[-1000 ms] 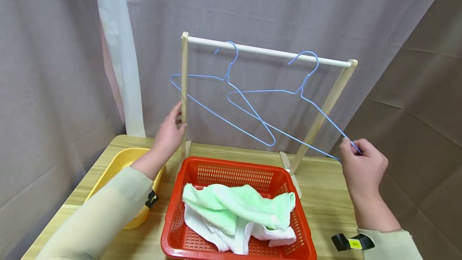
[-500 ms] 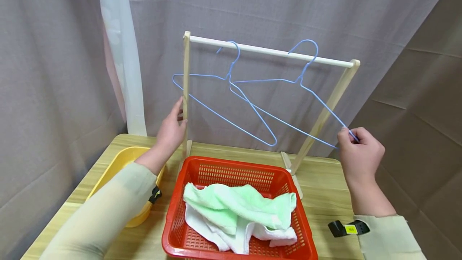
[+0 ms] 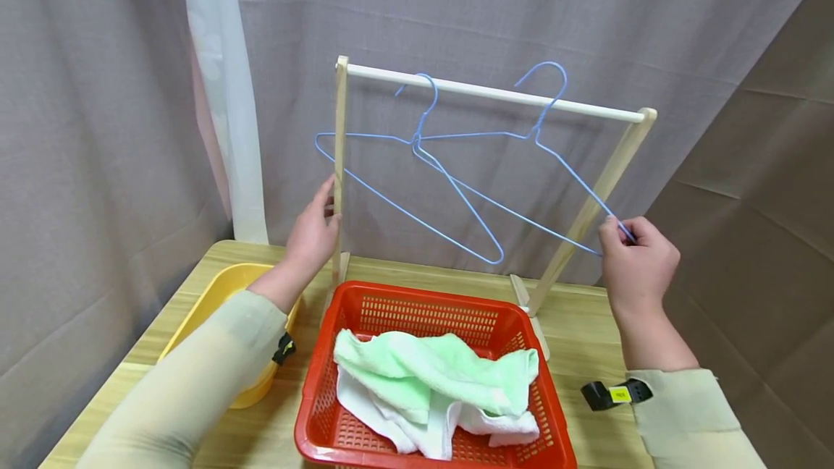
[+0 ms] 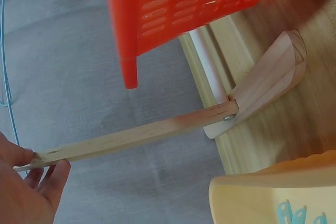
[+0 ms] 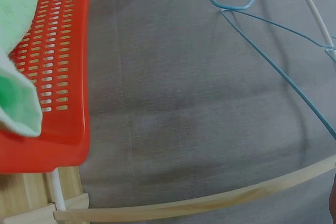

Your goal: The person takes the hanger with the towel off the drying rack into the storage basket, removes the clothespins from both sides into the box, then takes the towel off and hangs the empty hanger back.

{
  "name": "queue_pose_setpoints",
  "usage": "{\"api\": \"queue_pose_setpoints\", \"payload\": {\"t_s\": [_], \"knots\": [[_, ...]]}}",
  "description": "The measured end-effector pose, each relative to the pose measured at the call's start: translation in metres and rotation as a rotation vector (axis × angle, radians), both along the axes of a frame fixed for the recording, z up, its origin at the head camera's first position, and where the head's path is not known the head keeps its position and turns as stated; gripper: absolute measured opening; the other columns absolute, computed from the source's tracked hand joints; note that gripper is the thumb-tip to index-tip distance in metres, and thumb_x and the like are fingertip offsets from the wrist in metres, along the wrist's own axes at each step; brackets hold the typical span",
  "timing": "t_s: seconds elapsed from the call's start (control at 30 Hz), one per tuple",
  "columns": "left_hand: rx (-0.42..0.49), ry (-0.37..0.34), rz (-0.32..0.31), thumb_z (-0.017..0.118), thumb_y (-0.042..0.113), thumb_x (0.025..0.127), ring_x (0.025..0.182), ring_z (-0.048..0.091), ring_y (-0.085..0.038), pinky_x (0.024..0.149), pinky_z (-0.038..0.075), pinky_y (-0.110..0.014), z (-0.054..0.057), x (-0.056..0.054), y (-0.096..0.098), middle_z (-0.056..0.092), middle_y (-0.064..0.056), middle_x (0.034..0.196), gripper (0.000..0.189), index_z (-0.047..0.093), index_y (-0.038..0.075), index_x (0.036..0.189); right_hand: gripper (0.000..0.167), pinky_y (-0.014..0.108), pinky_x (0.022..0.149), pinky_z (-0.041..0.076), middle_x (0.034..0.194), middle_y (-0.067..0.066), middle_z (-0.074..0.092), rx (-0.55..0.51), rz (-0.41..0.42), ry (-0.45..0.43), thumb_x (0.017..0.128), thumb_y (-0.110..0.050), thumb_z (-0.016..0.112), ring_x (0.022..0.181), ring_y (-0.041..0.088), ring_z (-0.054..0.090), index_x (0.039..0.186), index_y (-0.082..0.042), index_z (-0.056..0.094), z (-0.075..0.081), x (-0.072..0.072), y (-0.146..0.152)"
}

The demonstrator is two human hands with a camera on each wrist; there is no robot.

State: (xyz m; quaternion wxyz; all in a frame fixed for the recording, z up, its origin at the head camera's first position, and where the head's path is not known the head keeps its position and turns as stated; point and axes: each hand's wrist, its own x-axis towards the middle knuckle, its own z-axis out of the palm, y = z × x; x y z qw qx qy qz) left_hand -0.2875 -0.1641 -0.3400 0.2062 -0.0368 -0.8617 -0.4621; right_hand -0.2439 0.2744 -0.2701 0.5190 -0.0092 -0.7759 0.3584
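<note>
My left hand [image 3: 314,234] grips the left wooden post [image 3: 340,143] of a small clothes rack. In the left wrist view, thumb and fingers pinch that post [image 4: 131,135] from both sides. My right hand [image 3: 638,266] pinches the right corner of a blue clothes hanger [image 3: 540,121]. This hanger's hook tip is above the white rod [image 3: 482,93], and its neck crosses in front of the rod. Another blue hanger [image 3: 421,121] hangs from the rod on the left. In the right wrist view only a sliver of my right hand [image 5: 333,203] shows.
A red basket [image 3: 316,375] with green and white towels [image 3: 443,368] stands before the rack. Left of it is a yellow basin [image 3: 195,317], partly behind my forearm, with light-blue clips [image 4: 299,215] inside. Grey curtain [image 3: 521,6] hangs behind the wooden table [image 3: 586,331].
My right hand has moved up and slightly left, lifting the right hanger so its hook rises above the rod. My left hand still grips the post.
</note>
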Motion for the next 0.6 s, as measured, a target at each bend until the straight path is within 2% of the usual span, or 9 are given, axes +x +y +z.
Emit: {"api": "queue_pose_setpoints", "payload": {"t_s": [0.27,0.6], "knots": [[-0.003,0.002,0.005,0.054,0.007,0.101,0.123,0.056,-0.033,0.092,0.051,-0.051,-0.002,0.001,-0.001,0.054,-0.016,0.140,0.073,0.018,0.033,0.159,0.030,0.020,0.053,0.026,0.054,-0.019,0.040,0.022,-0.003,-0.007,0.086,-0.020,0.065,0.052,0.000,0.035,0.062,-0.004,0.057,-0.009,-0.009,-0.008],[0.016,-0.009,-0.010,0.055,0.007,0.100,0.123,0.056,-0.031,0.090,0.052,-0.048,0.003,0.002,0.001,0.054,-0.014,0.140,0.074,0.018,0.035,0.158,0.027,0.019,0.054,0.027,0.056,-0.014,0.044,0.066,0.024,-0.008,0.085,-0.016,0.064,0.053,-0.001,0.036,0.062,-0.004,0.057,-0.024,-0.008,-0.014]]}}
